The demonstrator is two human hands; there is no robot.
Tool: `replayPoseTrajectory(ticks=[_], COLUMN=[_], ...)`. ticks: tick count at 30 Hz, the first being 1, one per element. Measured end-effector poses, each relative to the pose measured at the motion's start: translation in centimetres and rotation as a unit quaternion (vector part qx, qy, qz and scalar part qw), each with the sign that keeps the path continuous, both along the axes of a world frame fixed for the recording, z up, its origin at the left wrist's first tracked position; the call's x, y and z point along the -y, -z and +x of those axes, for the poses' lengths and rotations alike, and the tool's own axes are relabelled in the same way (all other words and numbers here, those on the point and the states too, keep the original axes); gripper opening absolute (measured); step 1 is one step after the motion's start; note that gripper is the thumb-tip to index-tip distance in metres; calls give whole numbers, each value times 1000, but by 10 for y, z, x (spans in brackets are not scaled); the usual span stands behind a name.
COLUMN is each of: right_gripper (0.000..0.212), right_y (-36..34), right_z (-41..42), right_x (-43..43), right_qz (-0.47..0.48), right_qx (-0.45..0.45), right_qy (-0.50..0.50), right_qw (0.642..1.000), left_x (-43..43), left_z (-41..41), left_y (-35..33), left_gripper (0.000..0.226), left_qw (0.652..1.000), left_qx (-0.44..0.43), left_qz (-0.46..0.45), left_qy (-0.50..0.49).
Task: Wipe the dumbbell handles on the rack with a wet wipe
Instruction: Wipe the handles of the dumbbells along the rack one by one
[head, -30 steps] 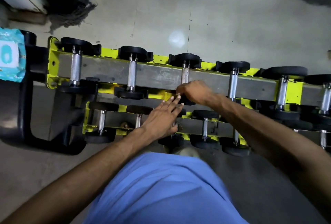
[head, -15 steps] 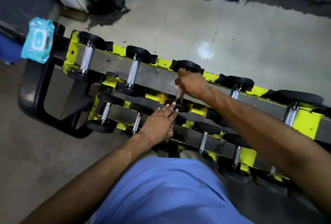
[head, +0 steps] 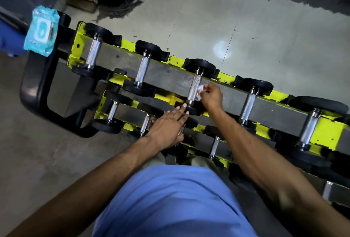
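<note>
Right hand [head: 210, 95] pinches a small wadded wipe [head: 199, 90] against the side of a top-row handle [head: 195, 85]. Left hand [head: 168, 126] sits just nearer, fingers straight, tips on that dumbbell's near head [head: 192, 111]. Rack [head: 225, 78] runs out to both sides, and the pack [head: 40, 30] is far left. Risk: the knurling snags the tiny wad, so it slips from the pinch and drops through the rack. The handle's underside is likely missed.
</note>
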State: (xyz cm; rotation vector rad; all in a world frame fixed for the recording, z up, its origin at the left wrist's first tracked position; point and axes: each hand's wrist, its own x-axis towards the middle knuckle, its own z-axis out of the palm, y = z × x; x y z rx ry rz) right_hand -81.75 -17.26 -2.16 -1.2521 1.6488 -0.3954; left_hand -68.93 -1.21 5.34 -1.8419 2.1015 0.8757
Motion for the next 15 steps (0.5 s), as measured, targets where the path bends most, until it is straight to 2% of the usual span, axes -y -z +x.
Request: replayPoseTrajectory(ticks=[5,10,15], right_gripper=[43,26,31], right_y=[-2,8,21], right_z=[4,0,7], right_x=[-3,28,41], right_qz=[118,147,176], right_qx=[153,243,311], right_qy=[66,135,219], right_qw=[979,949,908], left_x=[-2,6,7], left_z=[9,19,34], left_y=[2,3,5], left_gripper=[87,89,88], left_qw=[1000,998,996], left_qx=[-4,-12,-14], left_qz=[12,12,17], left_qy=[25,64,88])
